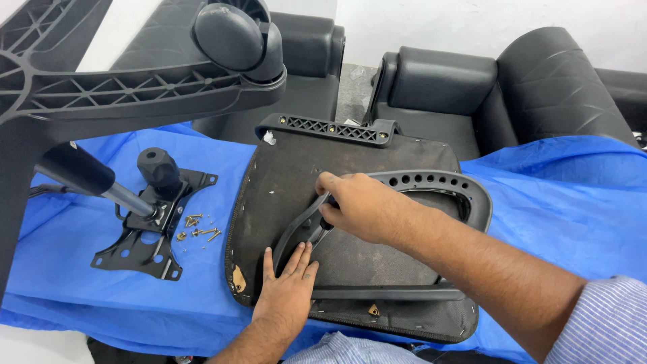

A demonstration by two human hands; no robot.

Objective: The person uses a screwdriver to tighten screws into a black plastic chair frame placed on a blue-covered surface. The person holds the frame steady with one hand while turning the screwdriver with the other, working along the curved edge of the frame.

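An upturned office chair seat [296, 175] with a dark fabric underside lies on a blue cloth [539, 195]. A black plastic armrest loop [431, 180] rests on the seat. My left hand [288, 283] lies flat on the seat, fingers apart, pressing the lower end of the armrest. My right hand [360, 205] is closed around the black handle of a screwdriver [319, 232], whose tip points down at the armrest bracket beside my left fingers. A second armrest [327, 128] lies along the seat's far edge.
A black metal tilt mechanism [155, 222] with a knob and lever sits at left, with several loose screws [199, 230] beside it. A chair's star base with a caster [229, 37] looms at upper left. Black sofas [472, 81] stand behind.
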